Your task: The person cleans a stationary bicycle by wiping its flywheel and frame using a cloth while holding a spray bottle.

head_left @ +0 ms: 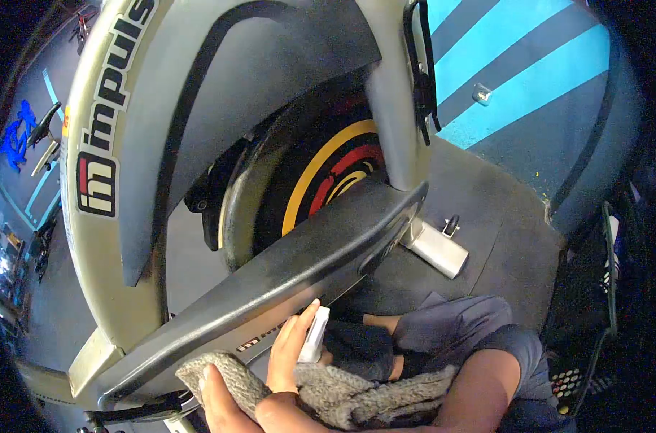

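Note:
A grey, nubby cloth [234, 379] lies against the lower edge of the exercise bike's dark chain cover [270, 289]. My right hand [230, 408] presses fingers onto it at the bottom of the view; the rest of the cloth [364, 397] trails along my forearm. Just beyond, my left hand [288, 353] is closed around a small, pale, block-like object [314, 335], close to the cover. Its kind is not clear. My right hand partly covers the left hand's wrist.
The pale bike frame [90, 252] rises on the left, with a flywheel [321, 173] behind the cover. A silver stabilizer foot [436, 249] rests on the grey floor. A blue-striped panel [530, 79] stands at the upper right. My bent legs [458, 321] are at the lower right.

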Demonstrator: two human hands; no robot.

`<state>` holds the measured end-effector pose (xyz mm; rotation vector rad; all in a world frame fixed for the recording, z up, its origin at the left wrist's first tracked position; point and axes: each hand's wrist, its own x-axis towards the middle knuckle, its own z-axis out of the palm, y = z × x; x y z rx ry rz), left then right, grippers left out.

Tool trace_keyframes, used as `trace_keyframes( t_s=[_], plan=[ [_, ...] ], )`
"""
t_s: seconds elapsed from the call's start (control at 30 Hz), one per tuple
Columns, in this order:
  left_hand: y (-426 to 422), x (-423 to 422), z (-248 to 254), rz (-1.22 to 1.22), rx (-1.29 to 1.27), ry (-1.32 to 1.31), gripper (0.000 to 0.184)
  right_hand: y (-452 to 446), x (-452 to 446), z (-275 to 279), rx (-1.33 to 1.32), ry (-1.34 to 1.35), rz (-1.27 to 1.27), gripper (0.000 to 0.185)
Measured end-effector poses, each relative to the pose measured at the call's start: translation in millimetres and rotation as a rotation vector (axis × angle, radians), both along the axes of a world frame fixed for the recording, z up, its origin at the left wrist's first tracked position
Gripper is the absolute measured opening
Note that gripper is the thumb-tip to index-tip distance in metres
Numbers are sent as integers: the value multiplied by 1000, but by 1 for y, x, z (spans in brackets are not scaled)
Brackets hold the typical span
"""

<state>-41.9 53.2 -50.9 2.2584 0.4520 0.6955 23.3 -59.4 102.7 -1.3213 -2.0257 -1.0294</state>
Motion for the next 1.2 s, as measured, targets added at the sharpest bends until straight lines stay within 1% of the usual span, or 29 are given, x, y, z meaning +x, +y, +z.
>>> trace_keyframes(
  t_s=[0.07,0.13,0.17,0.23,0.3,0.37,0.47,0.57,0.8,0.87,0.9,0.93,0.97,1.0,1.07,1.1,1.13,1.17,1.2],
  plan=[
    [0,0,0,4,102,-16,77,-4,-3,1,-19,4,-12,31],
    [1,-4,1,-15,82,-21,77,-3,-8,0,-139,25,31,31],
    [2,-5,1,-37,62,-30,77,3,-16,-11,-17,26,-19,32],
    [2,-5,0,-32,40,-2,77,6,-17,-10,106,22,-71,32],
    [2,-5,1,-28,17,26,77,1,-16,-7,45,-8,-44,33],
    [0,-2,3,-42,88,-52,76,2,-14,-5,10,-24,-19,33],
    [-2,-2,5,-7,113,-33,77,7,-12,-4,2,-32,11,32],
    [-3,-3,6,-7,43,10,78,9,-9,-4,-3,-30,25,32],
    [-3,-6,8,-25,46,-14,78,15,-6,-3,-28,-12,70,32],
    [-1,-5,4,-35,66,-52,72,15,-2,-2,-44,-4,93,32],
    [-1,-3,-11,-36,64,-54,72,16,2,-1,-58,1,115,32],
    [-1,2,-37,78,175,-157,68,16,8,0,-75,9,134,32],
    [-1,3,-40,133,231,-213,66,16,19,2,-93,33,160,32],
    [-1,3,-43,192,286,-267,64,17,36,5,-97,98,167,32],
    [-2,-6,-11,69,209,-163,64,19,76,7,-90,262,161,33],
    [-4,-10,1,12,167,-109,64,21,97,1,-74,449,107,33],
    [-7,-9,7,11,6,-105,68,27,121,-8,-50,667,54,33],
    [-7,-8,7,-12,13,-114,71,34,135,-22,-68,1147,135,40],
    [-7,-8,7,-39,22,-123,74,37,156,-27,-26,952,-152,40]
  ],
)
